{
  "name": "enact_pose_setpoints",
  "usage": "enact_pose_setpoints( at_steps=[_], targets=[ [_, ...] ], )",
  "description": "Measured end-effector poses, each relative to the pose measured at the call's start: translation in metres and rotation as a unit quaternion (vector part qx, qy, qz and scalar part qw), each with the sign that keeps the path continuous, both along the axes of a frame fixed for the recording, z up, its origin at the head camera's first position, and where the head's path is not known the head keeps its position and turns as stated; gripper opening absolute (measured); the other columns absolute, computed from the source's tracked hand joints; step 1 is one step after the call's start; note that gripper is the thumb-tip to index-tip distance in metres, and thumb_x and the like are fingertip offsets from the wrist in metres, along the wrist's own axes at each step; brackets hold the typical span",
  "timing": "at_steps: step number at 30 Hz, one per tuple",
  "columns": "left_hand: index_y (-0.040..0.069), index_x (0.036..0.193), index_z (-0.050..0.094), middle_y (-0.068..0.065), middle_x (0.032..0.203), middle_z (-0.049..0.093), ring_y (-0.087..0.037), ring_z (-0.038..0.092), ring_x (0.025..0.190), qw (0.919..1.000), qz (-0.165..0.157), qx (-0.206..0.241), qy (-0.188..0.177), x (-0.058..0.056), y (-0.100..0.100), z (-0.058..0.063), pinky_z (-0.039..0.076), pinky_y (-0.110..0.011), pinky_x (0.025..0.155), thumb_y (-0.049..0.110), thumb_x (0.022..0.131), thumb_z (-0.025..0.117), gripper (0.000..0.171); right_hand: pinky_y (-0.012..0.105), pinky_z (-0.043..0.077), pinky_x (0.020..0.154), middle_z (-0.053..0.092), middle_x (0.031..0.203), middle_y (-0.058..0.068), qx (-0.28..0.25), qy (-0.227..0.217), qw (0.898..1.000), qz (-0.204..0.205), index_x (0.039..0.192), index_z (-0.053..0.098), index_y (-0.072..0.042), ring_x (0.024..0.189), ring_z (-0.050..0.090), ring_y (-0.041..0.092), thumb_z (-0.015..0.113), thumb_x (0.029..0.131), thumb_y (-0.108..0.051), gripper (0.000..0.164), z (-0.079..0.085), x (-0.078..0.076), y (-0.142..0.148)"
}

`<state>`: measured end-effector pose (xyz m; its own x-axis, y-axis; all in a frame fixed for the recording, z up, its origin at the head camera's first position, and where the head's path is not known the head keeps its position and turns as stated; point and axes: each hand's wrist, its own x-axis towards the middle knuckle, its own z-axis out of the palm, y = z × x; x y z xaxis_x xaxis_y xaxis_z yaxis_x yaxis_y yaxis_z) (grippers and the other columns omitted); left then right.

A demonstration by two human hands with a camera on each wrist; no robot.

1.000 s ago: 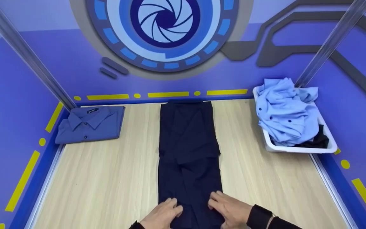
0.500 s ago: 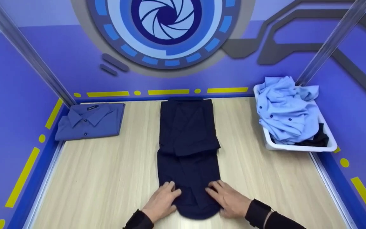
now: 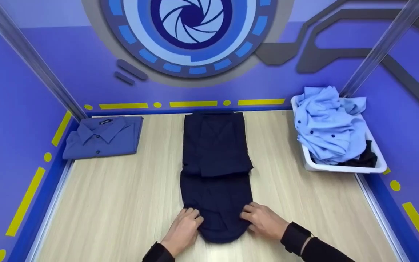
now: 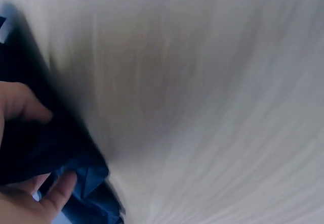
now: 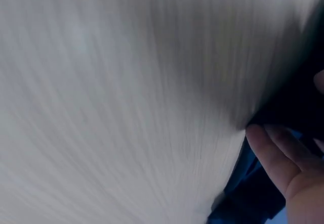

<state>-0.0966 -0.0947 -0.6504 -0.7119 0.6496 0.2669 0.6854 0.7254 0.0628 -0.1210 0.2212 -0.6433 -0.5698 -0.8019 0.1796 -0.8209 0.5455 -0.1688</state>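
From my station I see the dark navy garment (image 3: 216, 189) stretched lengthwise over the wood-grain table (image 3: 129, 203), from twelve to six o'clock, its rounded near edge between the person's hands. Taking its middle as my dial's centre, I have the left hand (image 3: 183, 230) at seven, fingers and thumb pinching cloth; the right hand (image 3: 266, 221), between four and five, pinches the opposite edge. A folded blue shirt (image 3: 104, 140) lies toward ten; a white basket (image 3: 351, 169) of rumpled light-blue clothing (image 3: 329, 127) sits toward two.
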Motion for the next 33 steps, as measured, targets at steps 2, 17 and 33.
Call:
enact_pose_setpoints(
  at_steps=[2, 17, 33],
  targets=[
    [0.014, 0.086, 0.070, 0.001, 0.080, 0.060, -0.016, 0.059, 0.078, 0.9985, -0.011, 0.022, -0.049, 0.001, -0.003, 0.006, 0.049, -0.031, 0.071, 0.002, 0.071, 0.067, 0.019, 0.030, 0.052, 0.073, 0.065, 0.090, -0.002, -0.011, -0.043, 0.999, 0.010, 0.096, 0.070, -0.013, 0.082, 0.059, 0.012, 0.071, 0.070, -0.005, 0.027, 0.004, -0.001, 0.003],
    [0.002, 0.138, 0.041, -0.024, 0.124, 0.055, -0.036, 0.053, 0.113, 0.8119, 0.139, 0.331, -0.461, -0.027, -0.027, 0.014, 0.046, -0.051, 0.091, 0.016, 0.077, 0.078, 0.073, 0.025, 0.045, 0.061, 0.055, 0.082, 0.011, -0.240, -0.408, 0.854, -0.215, 0.105, 0.051, 0.015, 0.070, 0.054, 0.013, 0.059, 0.090, 0.000, 0.023, 0.020, -0.010, 0.015],
    [0.003, 0.112, 0.059, -0.006, 0.095, 0.062, -0.018, 0.059, 0.085, 0.8937, 0.194, 0.272, -0.299, -0.029, -0.013, -0.001, 0.048, -0.034, 0.073, 0.013, 0.080, 0.078, 0.038, 0.036, 0.048, 0.042, 0.045, 0.065, -0.002, -0.224, -0.454, 0.823, -0.257, 0.089, 0.044, 0.004, 0.050, 0.053, 0.018, 0.056, 0.094, -0.003, 0.014, -0.001, -0.011, 0.014]
  ],
)
